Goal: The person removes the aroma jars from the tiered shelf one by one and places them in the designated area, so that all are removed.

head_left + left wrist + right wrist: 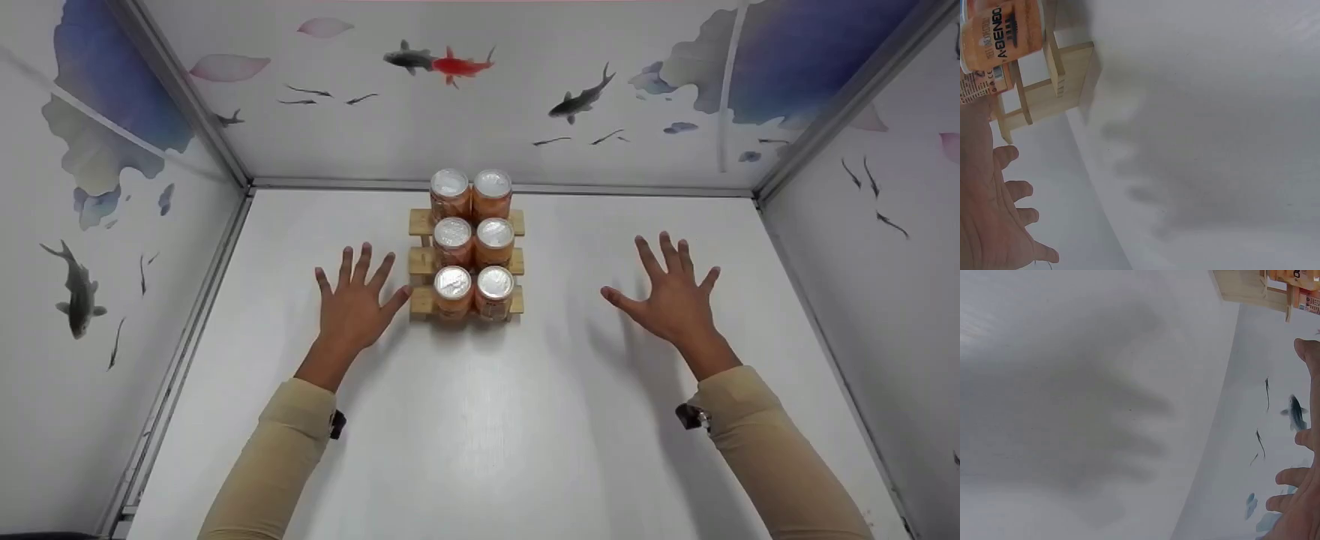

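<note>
Several orange canisters with silvery lids stand upright in two columns on a stepped wooden rack at the back of the table. Dark lettering shows on one canister in the left wrist view. My left hand is spread flat in the air just left of the rack, its thumb tip close to the lowest step. Farther off, to the right of the rack, my right hand is also spread, fingers pointing away from me. Neither hand holds anything.
The white table is enclosed by pale panels painted with fish at the back and sides. Grey metal rails run along the panel bases. Both hands cast shadows on the tabletop.
</note>
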